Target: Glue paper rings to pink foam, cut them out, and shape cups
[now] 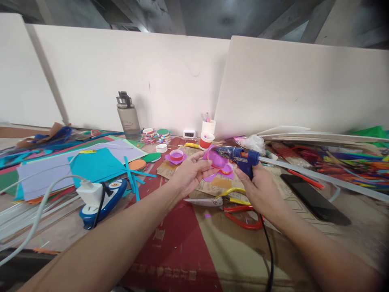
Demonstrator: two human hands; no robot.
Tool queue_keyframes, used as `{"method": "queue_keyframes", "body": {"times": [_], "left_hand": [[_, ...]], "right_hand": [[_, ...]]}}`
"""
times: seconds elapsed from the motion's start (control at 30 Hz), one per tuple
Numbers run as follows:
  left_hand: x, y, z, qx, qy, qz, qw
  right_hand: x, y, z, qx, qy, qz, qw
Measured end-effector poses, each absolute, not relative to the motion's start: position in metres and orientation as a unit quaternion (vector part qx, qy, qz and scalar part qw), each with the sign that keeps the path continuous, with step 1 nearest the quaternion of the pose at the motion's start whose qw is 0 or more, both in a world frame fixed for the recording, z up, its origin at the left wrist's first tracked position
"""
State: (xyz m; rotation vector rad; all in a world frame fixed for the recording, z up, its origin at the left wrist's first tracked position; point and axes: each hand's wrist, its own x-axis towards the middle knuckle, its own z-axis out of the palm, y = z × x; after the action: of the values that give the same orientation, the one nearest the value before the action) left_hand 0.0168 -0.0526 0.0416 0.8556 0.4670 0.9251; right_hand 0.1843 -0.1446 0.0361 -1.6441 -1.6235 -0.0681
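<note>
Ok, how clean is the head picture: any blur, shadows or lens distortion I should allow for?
Head view: soft shadow on the white panel beside the bottle; the right edge darkens, most in the top corner; the right forearm looks blurred and stretched toward the bottom-right. Also in the head view, the glue gun is a little soft but its outline reads clearly.

The person's left hand [192,175] pinches a shallow purple cup with a red rim [219,159] between its fingers. The right hand [263,187] grips a blue glue gun [249,157], its nozzle close to the cup. Below lie steel scissors with yellow and orange handles [219,201], on red-and-brown printed cardboard [182,247]. A flat black phone [316,198] rests to the right; turquoise paper sheets [94,170] and a blue-and-white power strip [118,194] sit left, before a tall grey bottle [129,118].
</note>
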Motion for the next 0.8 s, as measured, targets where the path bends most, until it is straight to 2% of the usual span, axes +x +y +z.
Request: {"method": "queue_keyframes", "body": {"times": [0.27,0.5,0.8], "left_hand": [[0.016,-0.055,0.042,0.409,0.186,0.427,0.785],[0.014,-0.048,0.041,0.412,0.159,0.413,0.797],[0.015,-0.046,0.037,0.418,0.162,0.420,0.789]], "right_hand": [[0.184,-0.145,0.038,-0.646,-0.649,-0.027,0.401],[0.181,-0.146,0.034,-0.652,-0.664,-0.063,0.362],[0.181,-0.145,0.029,-0.607,-0.697,-0.089,0.372]]}}
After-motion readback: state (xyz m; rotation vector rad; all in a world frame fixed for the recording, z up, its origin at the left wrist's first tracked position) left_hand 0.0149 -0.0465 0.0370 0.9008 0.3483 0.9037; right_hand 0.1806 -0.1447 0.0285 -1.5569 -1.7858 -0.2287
